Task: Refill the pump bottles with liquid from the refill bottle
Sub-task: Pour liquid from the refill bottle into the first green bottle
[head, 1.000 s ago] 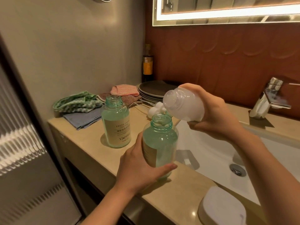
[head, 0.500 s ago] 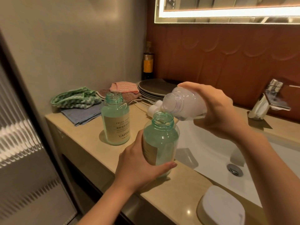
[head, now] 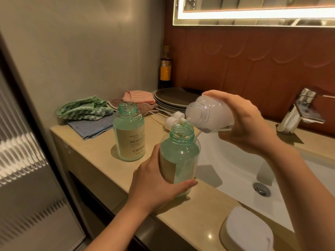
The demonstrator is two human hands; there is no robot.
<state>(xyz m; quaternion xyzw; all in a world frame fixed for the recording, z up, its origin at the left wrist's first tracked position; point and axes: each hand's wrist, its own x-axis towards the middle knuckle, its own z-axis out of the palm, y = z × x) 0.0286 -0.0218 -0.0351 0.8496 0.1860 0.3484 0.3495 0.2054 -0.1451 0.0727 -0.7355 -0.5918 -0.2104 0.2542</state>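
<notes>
Refill bottle point(head: 208, 115) nearer, sideways, mouth left

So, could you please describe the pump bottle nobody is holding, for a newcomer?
Find the beige counter left of the white sink. Before the folded cloths stands an open green-tinted bottle. Unlike its twin in the left hand, it stands untouched, its YAPING label facing us.
</notes>
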